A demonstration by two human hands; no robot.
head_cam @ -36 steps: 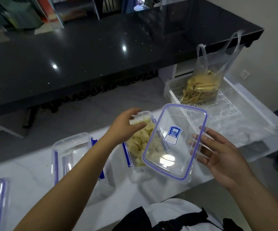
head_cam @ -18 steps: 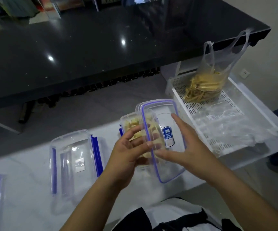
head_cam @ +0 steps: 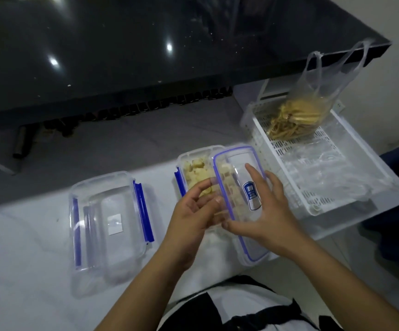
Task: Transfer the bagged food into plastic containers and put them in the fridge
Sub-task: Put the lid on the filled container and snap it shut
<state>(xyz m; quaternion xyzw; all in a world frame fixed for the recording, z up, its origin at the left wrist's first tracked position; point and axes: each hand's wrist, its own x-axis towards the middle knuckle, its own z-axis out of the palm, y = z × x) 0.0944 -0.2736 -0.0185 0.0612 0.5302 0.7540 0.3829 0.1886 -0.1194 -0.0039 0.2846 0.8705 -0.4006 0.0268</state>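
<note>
Clear hard plastic is what both hands are working with, close to the person's body on the white table (head_cam: 26,271). The right hand (head_cam: 263,211) lies on top of the lid (head_cam: 239,187) with its fingers spread out flat and its thumb at the lid's near left edge. The left hand (head_cam: 193,211) is beside it, fingers bent at the lid's left edge, but I cannot tell if they pinch it. The lid sits crooked, only half over the filled container (head_cam: 196,168). That box looks stiff and light, but smooth and likely slippery, so it is best held by its two long sides. The pale food pieces (head_cam: 197,166) inside look soft. To the left is an empty container (head_cam: 109,220). Farther off, a thin floppy bag of yellow strips (head_cam: 299,115) stands in the white basket (head_cam: 318,204). I would lift that bag by its handles.
</note>
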